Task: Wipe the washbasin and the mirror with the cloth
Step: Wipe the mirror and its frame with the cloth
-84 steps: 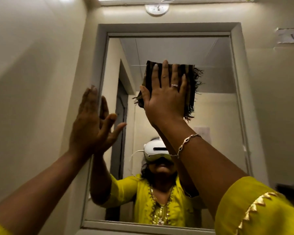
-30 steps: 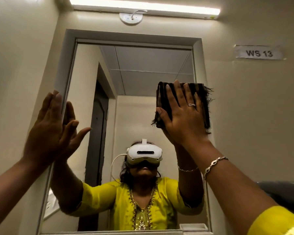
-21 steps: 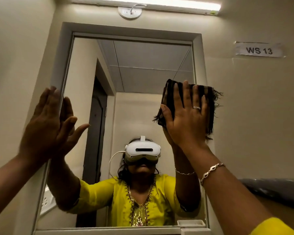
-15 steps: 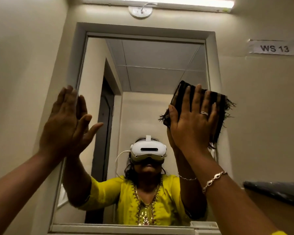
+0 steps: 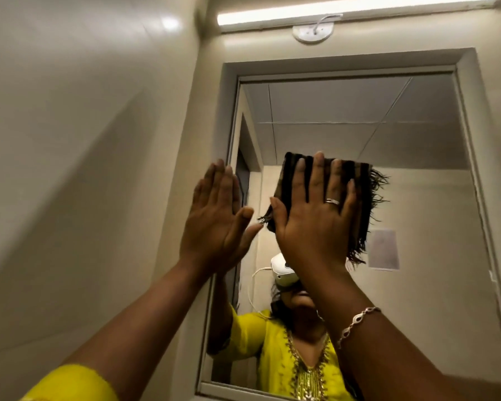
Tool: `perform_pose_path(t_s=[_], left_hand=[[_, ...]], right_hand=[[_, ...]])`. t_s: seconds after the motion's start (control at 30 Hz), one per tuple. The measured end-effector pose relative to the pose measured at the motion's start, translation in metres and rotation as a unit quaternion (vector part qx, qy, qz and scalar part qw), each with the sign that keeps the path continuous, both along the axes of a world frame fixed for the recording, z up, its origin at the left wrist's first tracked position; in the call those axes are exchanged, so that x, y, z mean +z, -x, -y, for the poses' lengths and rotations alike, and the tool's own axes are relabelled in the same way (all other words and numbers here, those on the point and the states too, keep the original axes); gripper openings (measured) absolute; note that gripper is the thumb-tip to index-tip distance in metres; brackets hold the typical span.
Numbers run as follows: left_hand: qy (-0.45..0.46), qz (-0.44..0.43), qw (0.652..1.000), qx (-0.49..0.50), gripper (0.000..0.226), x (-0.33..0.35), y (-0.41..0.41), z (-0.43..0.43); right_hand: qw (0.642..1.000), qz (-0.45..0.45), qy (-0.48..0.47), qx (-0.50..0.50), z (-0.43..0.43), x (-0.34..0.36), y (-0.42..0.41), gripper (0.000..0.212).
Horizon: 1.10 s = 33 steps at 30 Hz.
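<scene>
A wall mirror (image 5: 417, 215) in a pale frame fills the right half of the head view. My right hand (image 5: 313, 215) presses a dark folded cloth (image 5: 359, 198) with frayed fringes flat against the glass, left of the mirror's middle, fingers straight and spread. My left hand (image 5: 217, 218) lies flat with straight fingers against the mirror's left frame edge. The washbasin is out of view below.
A tube light (image 5: 353, 8) and a round white fitting (image 5: 313, 31) sit above the mirror. A plain cream wall (image 5: 84, 169) closes in on the left. The mirror reflects a person in yellow, a doorway and a paper sheet (image 5: 383, 250).
My right hand has slid the cloth left across the glass, from the mirror's right edge to near its middle. The view has swung left; my left hand stays on the left frame.
</scene>
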State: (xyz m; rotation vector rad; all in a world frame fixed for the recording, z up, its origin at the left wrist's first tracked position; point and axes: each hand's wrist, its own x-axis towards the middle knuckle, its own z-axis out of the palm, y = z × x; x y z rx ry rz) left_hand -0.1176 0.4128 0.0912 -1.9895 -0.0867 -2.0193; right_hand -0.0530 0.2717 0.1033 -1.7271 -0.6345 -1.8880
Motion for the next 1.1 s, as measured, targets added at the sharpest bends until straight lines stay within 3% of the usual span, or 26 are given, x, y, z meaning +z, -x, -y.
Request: perform_pose_path(t_s=[0.1,0.23,0.43,0.6,0.8,1.1], left_hand=[[0.002,0.003,0.998,-0.066,0.075,0.000,0.002,0.003],[0.021,0.005,0.986,-0.163,0.090,0.000,0.006,0.009],[0.017,0.015,0.982,-0.185,0.086,-0.001,0.007,0.010],[0.017,0.025,0.983,-0.178,0.084,0.000,0.006,0.008],[0.010,0.016,0.993,-0.121,0.083,-0.001,0.007,0.009],[0.011,-0.005,1.000,-0.011,0.087,-0.010,0.007,0.009]], right_hand=[[1.000,0.003,0.024,-0.003,-0.019,0.003,0.010,0.067],[0.998,-0.004,0.066,-0.024,-0.035,0.008,0.021,0.070],[0.988,0.024,0.150,-0.029,-0.047,0.010,0.028,0.072],[0.979,0.035,0.203,0.008,-0.037,0.007,0.028,0.065],[0.983,0.061,0.165,0.053,-0.016,-0.001,0.011,0.063],[0.990,0.056,0.130,0.023,0.043,-0.010,-0.021,0.064]])
